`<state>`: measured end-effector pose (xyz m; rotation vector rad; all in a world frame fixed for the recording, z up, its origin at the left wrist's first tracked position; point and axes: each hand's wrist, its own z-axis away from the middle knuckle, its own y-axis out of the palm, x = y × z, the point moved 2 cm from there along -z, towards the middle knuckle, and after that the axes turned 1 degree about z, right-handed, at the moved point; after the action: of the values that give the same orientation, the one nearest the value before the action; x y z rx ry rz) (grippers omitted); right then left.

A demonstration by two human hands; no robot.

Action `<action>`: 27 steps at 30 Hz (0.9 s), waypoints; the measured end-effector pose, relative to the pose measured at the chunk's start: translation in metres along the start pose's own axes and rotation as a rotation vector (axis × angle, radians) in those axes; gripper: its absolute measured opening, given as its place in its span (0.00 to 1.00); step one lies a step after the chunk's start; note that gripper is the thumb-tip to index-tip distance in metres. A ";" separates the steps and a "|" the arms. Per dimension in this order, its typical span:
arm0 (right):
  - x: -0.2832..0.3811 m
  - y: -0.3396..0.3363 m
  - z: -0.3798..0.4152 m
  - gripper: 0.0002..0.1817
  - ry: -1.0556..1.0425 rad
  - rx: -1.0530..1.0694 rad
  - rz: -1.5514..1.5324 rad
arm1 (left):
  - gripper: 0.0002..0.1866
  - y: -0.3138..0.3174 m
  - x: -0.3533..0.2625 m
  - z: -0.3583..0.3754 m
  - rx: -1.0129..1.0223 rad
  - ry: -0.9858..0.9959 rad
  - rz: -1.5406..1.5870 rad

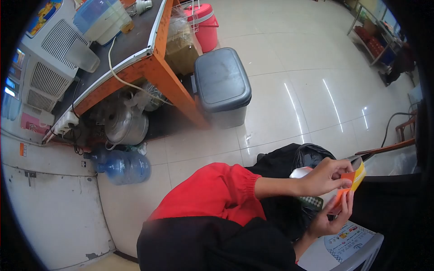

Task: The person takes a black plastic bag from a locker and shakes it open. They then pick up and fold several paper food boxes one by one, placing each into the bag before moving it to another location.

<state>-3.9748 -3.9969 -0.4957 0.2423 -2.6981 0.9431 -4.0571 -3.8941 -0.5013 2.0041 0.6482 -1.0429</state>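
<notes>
My left hand (322, 179) reaches across from the red sleeve and pinches an orange-and-yellow folded paper carton (358, 177) near its upper part. From below, my right hand (332, 219) grips the lower part of the same carton, its fingers against the orange side. The carton is tilted, with a greyish inner face or opening at the top; its contents cannot be made out. Just beneath my left wrist lies a white item with some red (299, 172), mostly hidden. A black plastic bag (312, 154) and a green-and-white checkered piece (312, 202) are close to my hands.
A white plastic surface with printed labels (350, 241) is at lower right. Ahead stands a dark-lidded bin (223, 79) beside an orange-framed table (156, 67). A pink bucket (205, 29), a metal pot (126, 124) and a blue water jug (124, 167) are on the left.
</notes>
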 end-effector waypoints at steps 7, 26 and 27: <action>-0.036 -0.006 0.000 0.08 0.531 -0.120 -0.352 | 0.07 -0.001 0.004 0.001 0.009 0.606 -0.547; -0.024 0.006 0.004 0.03 0.403 -0.192 -0.231 | 0.07 0.013 0.001 0.015 0.047 0.138 -0.127; -0.017 0.006 0.004 0.02 0.404 -0.160 -0.173 | 0.07 0.012 0.002 0.016 0.040 0.122 -0.141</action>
<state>-3.9612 -3.9935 -0.5070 0.2208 -2.3218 0.6408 -4.0539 -3.9138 -0.5042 2.0939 0.8505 -1.0287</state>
